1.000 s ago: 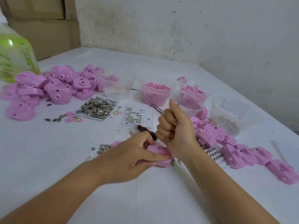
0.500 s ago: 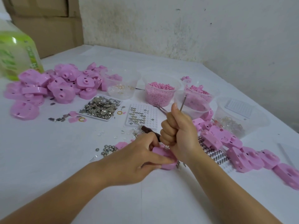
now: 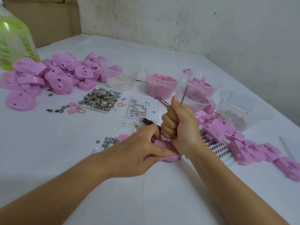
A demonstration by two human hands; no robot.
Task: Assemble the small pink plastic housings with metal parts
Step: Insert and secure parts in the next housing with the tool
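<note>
Table work, watched from beside the person. Clock bearings were taken from the held piece, with twelve toward the wall.

The left hand (image 3: 142, 150) came in from eight o'clock and grasped a small pink plastic housing (image 3: 169, 158) low over the white table (image 3: 48, 151). The thumb lay along its near edge and the fingers curled over its top. The housing sat at the dial centre, mostly hidden by both hands. I could not tell whether it touched the table.

The right hand (image 3: 180, 125) was clenched in a fist round a thin grey metal rod (image 3: 184, 95). The rod stood nearly upright, its upper end leaning slightly toward one o'clock. Its lower end was down at the housing, hidden by the fist.

Round about:
- A heap of loose pink plastic housings (image 3: 53, 75) at ten o'clock, well apart.
- A shallow white tray of silver metal flakes (image 3: 100, 98) at eleven.
- A white perforated plate with small round metal discs (image 3: 142, 108) at twelve.
- A dark brown-handled tool (image 3: 148, 121) lying just on the near side of that plate, its handle end behind the left fingers.
- A clear plastic cup of pink pellets (image 3: 162, 85) farther out at twelve.
- A string of pink plastic housings lying side by side (image 3: 243, 143), running from two to four o'clock.
- A cluster of small domed metal studs (image 3: 108, 141) at nine, near the left hand.
- A green-labelled plastic bottle (image 3: 14, 39) far off at ten.
</note>
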